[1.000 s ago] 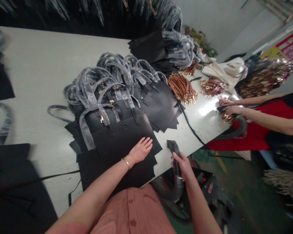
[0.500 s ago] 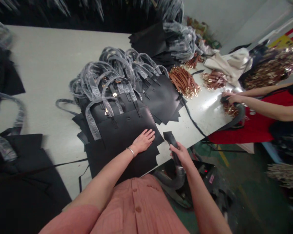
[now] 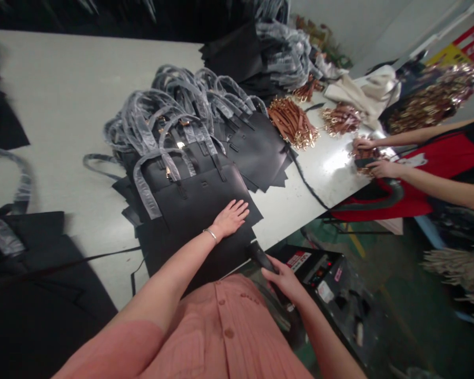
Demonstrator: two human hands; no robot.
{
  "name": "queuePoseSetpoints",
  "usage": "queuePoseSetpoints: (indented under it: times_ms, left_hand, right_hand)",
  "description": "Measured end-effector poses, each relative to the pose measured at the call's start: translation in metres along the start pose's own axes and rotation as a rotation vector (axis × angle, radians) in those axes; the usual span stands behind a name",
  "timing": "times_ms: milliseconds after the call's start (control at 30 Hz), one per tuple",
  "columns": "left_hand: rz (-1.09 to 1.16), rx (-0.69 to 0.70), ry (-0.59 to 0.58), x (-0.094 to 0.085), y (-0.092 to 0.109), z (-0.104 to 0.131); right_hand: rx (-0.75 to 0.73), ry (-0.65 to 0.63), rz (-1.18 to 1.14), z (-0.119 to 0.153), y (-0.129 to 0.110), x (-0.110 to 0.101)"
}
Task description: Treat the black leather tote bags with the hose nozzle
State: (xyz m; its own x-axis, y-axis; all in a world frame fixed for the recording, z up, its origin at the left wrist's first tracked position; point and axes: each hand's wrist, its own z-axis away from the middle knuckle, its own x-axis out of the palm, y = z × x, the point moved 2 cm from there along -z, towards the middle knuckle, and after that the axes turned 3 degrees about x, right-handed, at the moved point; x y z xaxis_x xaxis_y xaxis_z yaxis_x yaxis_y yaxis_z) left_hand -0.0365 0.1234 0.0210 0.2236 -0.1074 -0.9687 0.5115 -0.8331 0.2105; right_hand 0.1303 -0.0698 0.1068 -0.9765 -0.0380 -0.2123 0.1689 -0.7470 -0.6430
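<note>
My left hand (image 3: pixel 231 218) lies flat, fingers stretched, on a black leather-like bag panel (image 3: pixel 205 202) at the front of an overlapping stack. Plastic-wrapped handles (image 3: pixel 148 184) rise from the panels, with small gold-coloured metal fittings near their bases. In my right hand (image 3: pixel 283 279) is a black hose nozzle (image 3: pixel 263 257), fingers wrapped round its grip. Its flat tip is at the right edge of the lower panels; whether it touches them I cannot tell. The hose below it is partly hidden by my forearm.
A black machine (image 3: pixel 316 268) with a red light stands below the table (image 3: pixel 82 100). Bundles of brown straps (image 3: pixel 292 123) with gold clasps lie at the right. A co-worker's hands (image 3: pixel 381 168) handle similar straps there. More black panels (image 3: pixel 35 273) lie at left.
My right hand has brought the nozzle down and left, from beside the panels to their lower right edge. My left hand stays flat on the panel. The view has shifted slightly.
</note>
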Motion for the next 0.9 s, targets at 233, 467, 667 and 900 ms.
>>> queuePoseSetpoints:
  times_ms: [233, 467, 667, 900]
  left_hand:
    - [0.014, 0.01, -0.024, 0.002, 0.009, 0.008]
    - [0.137, 0.052, -0.051, 0.003, 0.06, 0.055]
    - [0.251, 0.133, -0.057, -0.016, 0.059, 0.08]
    - [-0.003, -0.077, -0.009, -0.026, 0.012, 0.084]
  right_hand:
    - [-0.125, 0.249, -0.075, -0.027, -0.027, -0.013]
    - [-0.191, 0.094, -0.044, -0.043, -0.066, -0.008]
    - [-0.2, -0.07, 0.016, -0.071, -0.1, 0.02]
    - [-0.198, -0.199, 0.019, -0.102, -0.128, 0.041]
